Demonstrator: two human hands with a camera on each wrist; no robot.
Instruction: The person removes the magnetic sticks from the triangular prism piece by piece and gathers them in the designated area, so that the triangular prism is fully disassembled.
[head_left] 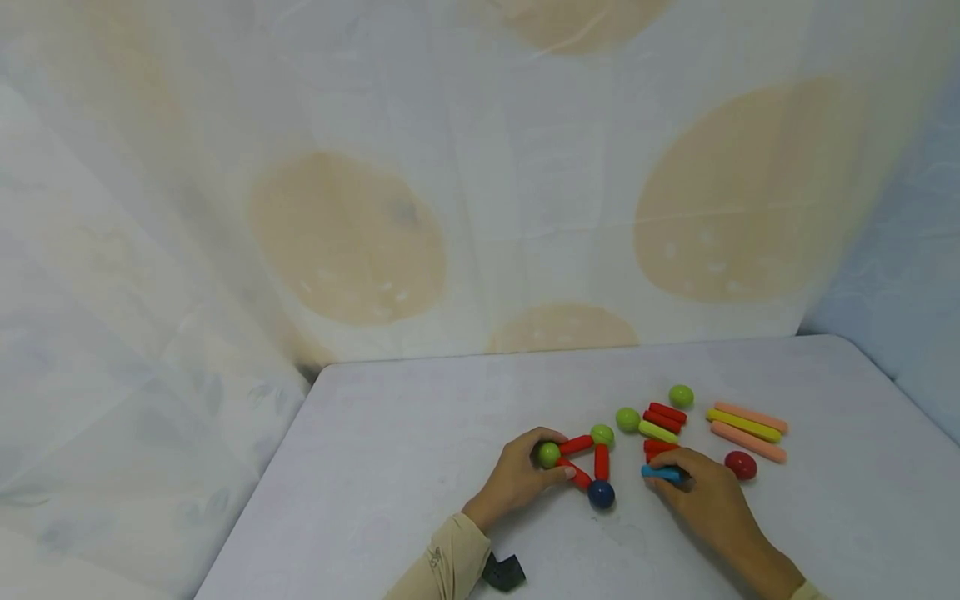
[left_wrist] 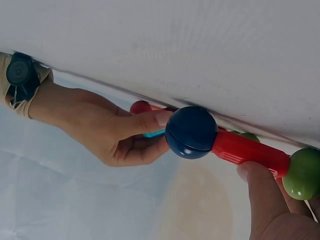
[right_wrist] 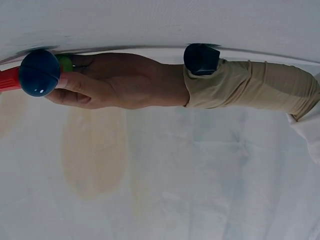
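Triangle of sticks & balls closed on table (head_left: pixel 420 417); blue stick next in hand.
Left hand (head_left: pixel 517 479) curled round green ball (head_left: pixel 548 454) at triangle's corner, thumb on a red stick (head_left: pixel 574 473) running to navy ball (head_left: pixel 601 494). Right hand (head_left: pixel 701 492) pinching blue stick (head_left: pixel 660 473) just right of triangle, not yet joined. Spare sticks & balls, incl. red ball (head_left: pixel 740 464), lying unused beyond; most of build prob. left.

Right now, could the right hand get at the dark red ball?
Probably yes. The right hand pinches a blue stick, and the dark red ball lies just beside it on the table, apart from the other pieces, with nothing between them.
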